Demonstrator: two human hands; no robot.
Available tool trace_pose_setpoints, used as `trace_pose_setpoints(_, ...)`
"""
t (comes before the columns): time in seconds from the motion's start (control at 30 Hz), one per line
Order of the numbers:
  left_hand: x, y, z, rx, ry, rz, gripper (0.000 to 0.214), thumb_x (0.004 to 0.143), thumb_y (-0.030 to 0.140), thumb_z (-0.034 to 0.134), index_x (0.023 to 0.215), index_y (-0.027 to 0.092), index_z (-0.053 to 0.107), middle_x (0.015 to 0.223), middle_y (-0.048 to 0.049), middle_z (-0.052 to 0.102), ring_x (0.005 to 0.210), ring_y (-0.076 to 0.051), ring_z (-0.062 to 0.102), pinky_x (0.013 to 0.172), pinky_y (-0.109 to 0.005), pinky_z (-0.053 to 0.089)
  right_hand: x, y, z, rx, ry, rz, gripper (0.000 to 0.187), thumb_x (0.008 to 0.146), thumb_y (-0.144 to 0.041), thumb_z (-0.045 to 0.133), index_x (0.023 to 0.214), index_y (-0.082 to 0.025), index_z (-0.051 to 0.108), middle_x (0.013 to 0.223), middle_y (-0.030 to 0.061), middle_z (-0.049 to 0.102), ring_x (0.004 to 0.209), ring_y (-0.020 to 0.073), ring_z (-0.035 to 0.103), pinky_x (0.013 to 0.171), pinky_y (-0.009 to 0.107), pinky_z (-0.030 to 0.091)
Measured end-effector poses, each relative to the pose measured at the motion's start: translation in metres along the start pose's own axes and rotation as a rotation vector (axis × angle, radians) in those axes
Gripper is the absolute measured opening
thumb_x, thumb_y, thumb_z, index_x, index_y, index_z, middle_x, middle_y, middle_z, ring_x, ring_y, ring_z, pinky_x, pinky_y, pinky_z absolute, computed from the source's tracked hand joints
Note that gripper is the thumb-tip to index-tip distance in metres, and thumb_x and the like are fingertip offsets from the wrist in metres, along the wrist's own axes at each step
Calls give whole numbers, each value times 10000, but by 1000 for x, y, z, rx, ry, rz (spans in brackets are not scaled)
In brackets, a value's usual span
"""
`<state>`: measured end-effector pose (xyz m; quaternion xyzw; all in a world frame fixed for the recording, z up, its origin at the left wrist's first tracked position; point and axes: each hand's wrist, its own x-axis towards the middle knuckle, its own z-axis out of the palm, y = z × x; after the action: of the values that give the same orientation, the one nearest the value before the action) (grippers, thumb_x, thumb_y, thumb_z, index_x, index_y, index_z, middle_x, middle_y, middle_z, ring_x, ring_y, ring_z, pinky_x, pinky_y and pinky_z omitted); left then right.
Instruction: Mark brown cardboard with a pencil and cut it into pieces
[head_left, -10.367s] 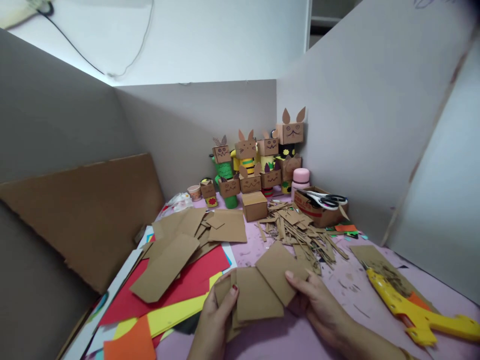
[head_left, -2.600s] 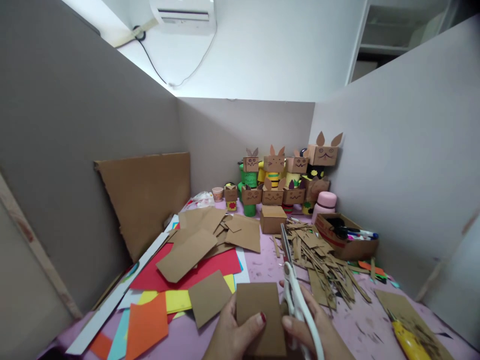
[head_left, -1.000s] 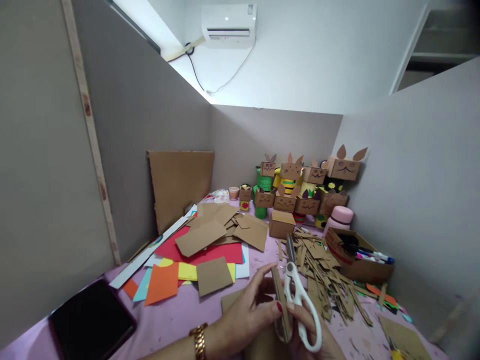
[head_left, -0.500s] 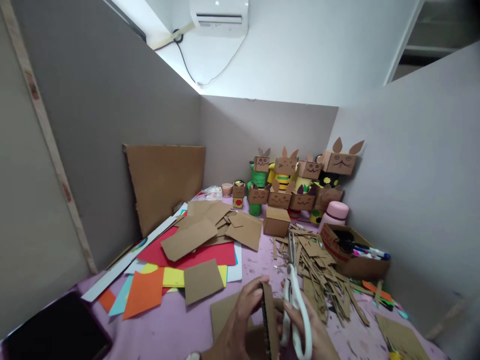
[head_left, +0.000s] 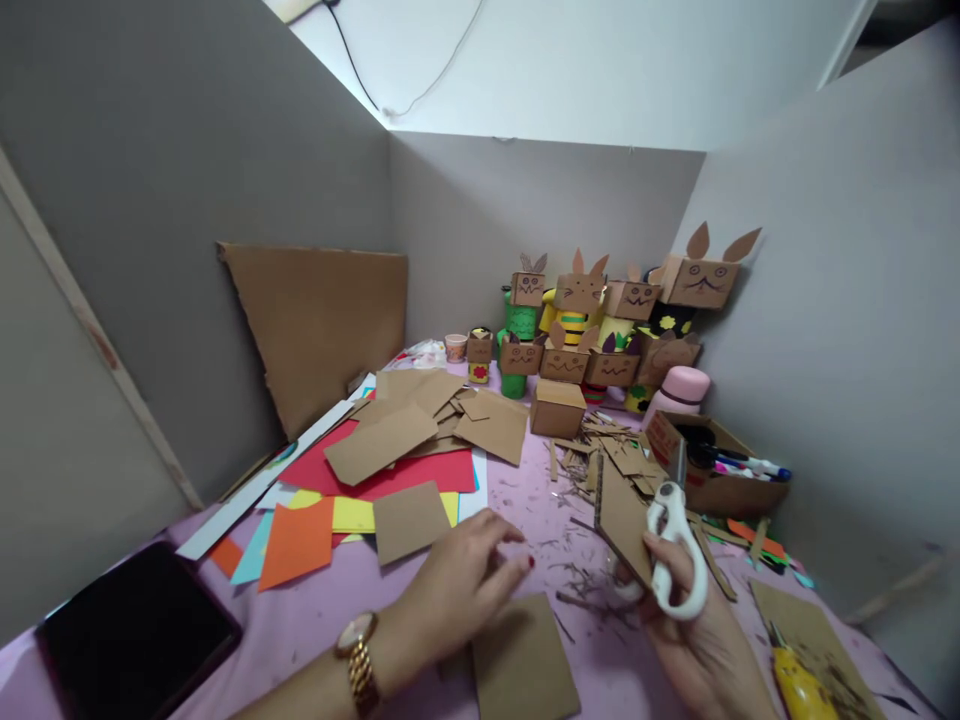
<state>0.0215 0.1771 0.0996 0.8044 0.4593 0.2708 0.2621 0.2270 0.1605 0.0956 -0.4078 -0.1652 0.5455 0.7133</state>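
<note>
My right hand is closed around white-handled scissors, blades pointing up and away. A brown cardboard piece stands on edge against that hand's fingers, apparently pinched together with the scissors. My left hand, a gold watch on its wrist, is open with its fingers stretched low over the pink table. It holds nothing. A flat brown cardboard rectangle lies just in front of it. Small cardboard slivers are scattered between the hands.
A black tablet lies at the near left. Coloured paper sheets and cardboard pieces cover the left. Scrap strips, a box of markers, a pink bottle and cardboard animal figures fill the back right. A yellow glue gun lies near right.
My left hand has let go of the cardboard piece and moved left, opening over the table. The right hand swung right with the scissors and the piece. The camera tilted down.
</note>
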Motion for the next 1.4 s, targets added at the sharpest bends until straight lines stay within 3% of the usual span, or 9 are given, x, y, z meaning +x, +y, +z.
trace_pose_setpoints(0.17,-11,11,22,152,-169,-114,521,484,441,833,867,142,644,995,-124,602,911,-324,523,793,-440,418,0,8,-4,24,-7,76,422,495,-176,858,864,-241,664,660,-97,728,491,87,643,403,131,514)
trace_pose_setpoints(0.3,-10,12,19,-509,-234,-202,351,699,399,692,958,181,600,908,-43,657,831,-226,590,717,-332,437,-4,9,0,48,-31,110,418,500,-165,853,878,-241,690,695,-66,748,584,130,686,483,183,564)
trace_pose_setpoints(0.4,-4,6,16,-1098,-271,-362,405,735,544,648,881,171,590,750,3,657,660,-128,602,614,-235,440,-6,6,2,80,-16,124,372,431,-161,872,747,-235,690,655,-82,736,554,130,677,446,177,536)
trace_pose_setpoints(0.53,1,-7,21,-1392,-309,-509,503,828,668,419,601,219,435,317,94,391,255,-53,278,308,-176,207,-4,6,-2,79,-31,190,361,386,-144,890,671,-225,685,673,-76,745,525,128,660,445,195,526)
trace_pose_setpoints(0.7,-1,-10,22,-1406,-558,-432,531,861,673,317,583,231,413,262,91,327,213,-60,189,255,-183,105,2,13,-15,-25,-141,132,323,433,-173,885,691,-226,699,739,-7,766,666,205,696,527,268,550)
trace_pose_setpoints(0.8,-2,-9,24,-1415,-561,-394,519,864,656,337,579,231,422,260,93,326,216,-62,175,251,-185,113,4,15,-20,-57,-218,124,337,433,-216,888,716,-228,704,766,16,769,682,232,700,548,308,562)
trace_pose_setpoints(0.97,-2,-8,27,-1230,-360,-461,530,746,714,473,578,212,449,348,86,389,286,-52,295,325,-176,221,4,16,-16,-71,-217,163,385,458,-229,877,809,-232,718,741,7,764,584,211,683,470,289,539)
trace_pose_setpoints(1.13,3,-5,12,-1073,-172,-383,387,633,489,734,679,164,527,621,33,551,530,-73,489,537,-197,359,2,14,-9,-31,-146,204,315,479,-184,871,743,-223,703,753,-25,762,675,177,702,535,228,553)
trace_pose_setpoints(1.4,7,-15,3,-795,9,-314,166,765,345,541,708,193,507,668,38,510,607,-121,466,564,-237,347,-3,17,-3,-117,-159,142,657,545,-278,854,1144,-202,598,811,-1,768,780,223,715,623,261,561)
